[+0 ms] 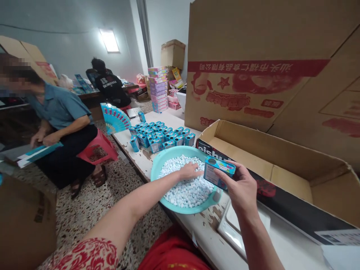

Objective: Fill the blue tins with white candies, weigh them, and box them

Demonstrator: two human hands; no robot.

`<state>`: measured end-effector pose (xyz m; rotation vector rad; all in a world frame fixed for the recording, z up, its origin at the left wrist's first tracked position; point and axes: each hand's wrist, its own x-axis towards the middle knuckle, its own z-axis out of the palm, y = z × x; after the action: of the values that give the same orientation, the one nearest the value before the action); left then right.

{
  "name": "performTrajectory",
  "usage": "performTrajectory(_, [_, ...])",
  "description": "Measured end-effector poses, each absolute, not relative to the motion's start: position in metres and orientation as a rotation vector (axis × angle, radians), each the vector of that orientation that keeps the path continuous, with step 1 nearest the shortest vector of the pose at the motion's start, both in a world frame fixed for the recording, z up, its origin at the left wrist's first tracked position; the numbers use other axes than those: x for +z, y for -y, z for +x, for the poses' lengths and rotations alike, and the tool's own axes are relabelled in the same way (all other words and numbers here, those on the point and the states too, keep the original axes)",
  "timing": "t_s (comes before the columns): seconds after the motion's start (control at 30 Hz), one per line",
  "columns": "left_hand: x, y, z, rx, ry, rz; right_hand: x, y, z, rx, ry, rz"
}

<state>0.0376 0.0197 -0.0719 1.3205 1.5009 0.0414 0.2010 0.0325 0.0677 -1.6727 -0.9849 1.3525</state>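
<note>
- Small blue box (218, 172), a flat rectangular pack with a printed face, sits in our right hand (241, 187); fingers and thumb clamp its sides, tilting it just over the near right rim of the bowl.
- Our left hand (189, 171) lies on the candies (185, 185), fingers curled loosely into the heap, gripping nothing we can make out.
- Those candies are tiny pale pellets, filling a round, smooth turquoise plastic bowl (157, 165) on the worn white table (204, 228).
- Farther left, matching boxes (161, 135) stand packed in rows, kept together.
- An open cardboard carton (281, 157) lies right of the bowl.
- At far left a seated person (60, 123) handles flat packaging.
</note>
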Motion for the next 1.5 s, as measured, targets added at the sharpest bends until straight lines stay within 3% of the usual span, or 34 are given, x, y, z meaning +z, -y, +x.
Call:
performTrajectory(0.13, [-0.055,-0.002,0.023,0.051,-1.439,1.243,0.075,-0.03,0.197,1.234,0.995,-1.655])
performTrajectory(0.3, [-0.04,0.013,-0.007,0.171,-1.51,1.043,0.051,-0.03,0.181,1.383,1.168,-1.676])
performTrajectory(0.7, [0.017,-0.041,-0.008,0.966,-1.452,0.11,0.027,-0.026,0.16,1.424,1.438,-1.737])
performTrajectory(0.93, [0.023,-0.059,0.006,1.238,-1.377,-0.173,0.027,-0.025,0.141,1.446,1.592,-1.704])
performTrajectory(1.5, [0.02,-0.062,0.009,1.372,-1.477,-0.029,0.026,-0.024,0.134,1.402,1.66,-1.665])
